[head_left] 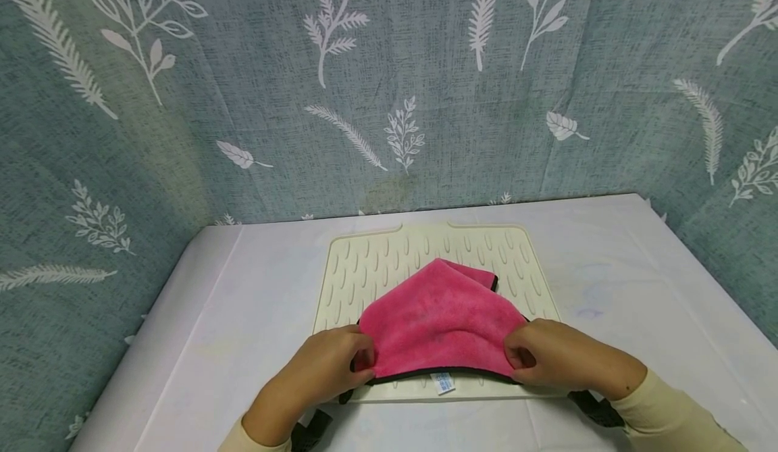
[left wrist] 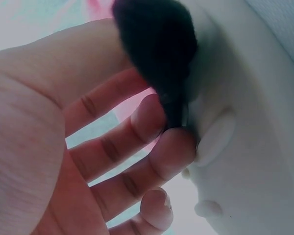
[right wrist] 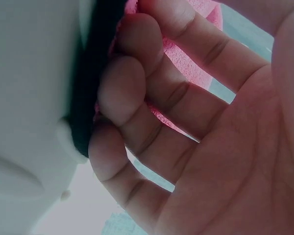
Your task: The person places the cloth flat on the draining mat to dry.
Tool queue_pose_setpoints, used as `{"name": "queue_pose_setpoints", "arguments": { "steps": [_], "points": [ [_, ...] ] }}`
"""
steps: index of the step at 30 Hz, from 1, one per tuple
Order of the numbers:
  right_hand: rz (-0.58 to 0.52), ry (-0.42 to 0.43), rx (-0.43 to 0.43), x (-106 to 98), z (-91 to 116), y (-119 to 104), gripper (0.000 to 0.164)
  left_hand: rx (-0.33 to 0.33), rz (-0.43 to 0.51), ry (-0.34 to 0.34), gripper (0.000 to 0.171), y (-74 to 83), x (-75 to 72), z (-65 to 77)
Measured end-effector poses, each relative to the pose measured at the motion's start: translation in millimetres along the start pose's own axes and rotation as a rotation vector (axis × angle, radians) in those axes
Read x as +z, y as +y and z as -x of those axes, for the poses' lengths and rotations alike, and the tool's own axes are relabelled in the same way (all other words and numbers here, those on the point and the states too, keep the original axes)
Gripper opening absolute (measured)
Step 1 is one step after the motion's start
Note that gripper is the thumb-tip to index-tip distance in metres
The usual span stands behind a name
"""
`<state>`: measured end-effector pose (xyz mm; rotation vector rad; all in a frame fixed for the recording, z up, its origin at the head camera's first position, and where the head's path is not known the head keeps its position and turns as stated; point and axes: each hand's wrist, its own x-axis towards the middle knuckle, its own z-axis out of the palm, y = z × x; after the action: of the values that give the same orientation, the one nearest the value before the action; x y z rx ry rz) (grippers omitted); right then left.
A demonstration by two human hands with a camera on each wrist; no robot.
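Note:
A pink cloth [head_left: 437,317] with black edging lies bunched on a cream ridged mat [head_left: 346,269]; one far corner is folded over. My left hand [head_left: 331,364] pinches the cloth's near left corner, and my right hand [head_left: 556,354] pinches the near right one. Between them the front edge bows slightly, with a small white label [head_left: 442,382] under it. In the left wrist view, black edging [left wrist: 159,44] sits at my curled fingers [left wrist: 174,152], close to the mat. The right wrist view has my fingertips [right wrist: 121,90] against the black edging [right wrist: 90,83].
The mat lies on a white-covered table [head_left: 255,303], near its front. A grey-green curtain [head_left: 389,121] with white leaf prints rises behind the table and along both sides. Dark straps [head_left: 592,408] sit at my wrists.

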<state>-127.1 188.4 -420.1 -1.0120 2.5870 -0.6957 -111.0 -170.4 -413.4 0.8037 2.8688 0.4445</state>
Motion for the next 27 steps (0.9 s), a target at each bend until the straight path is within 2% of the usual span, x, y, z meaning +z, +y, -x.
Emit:
{"name": "queue_pose_setpoints", "arguments": {
  "steps": [16, 22, 24, 27],
  "points": [
    [0.0, 0.007, -0.007, 1, 0, 0, 0.031, -0.005, 0.007, -0.005, 0.023, -0.1, -0.5, 0.6],
    [-0.036, -0.023, 0.004, -7, 2, -3, 0.029, -0.007, 0.007, -0.01, 0.023, -0.4, 0.3, 0.3],
    [-0.044, -0.011, 0.014, -13, 2, -5, 0.026, -0.001, 0.014, -0.01, 0.023, -0.8, 0.2, 0.1],
    [-0.007, 0.068, 0.018, -22, 0, -9, 0.021, 0.002, 0.016, -0.012, 0.024, -1.3, -0.4, 0.9]
  ]
}}
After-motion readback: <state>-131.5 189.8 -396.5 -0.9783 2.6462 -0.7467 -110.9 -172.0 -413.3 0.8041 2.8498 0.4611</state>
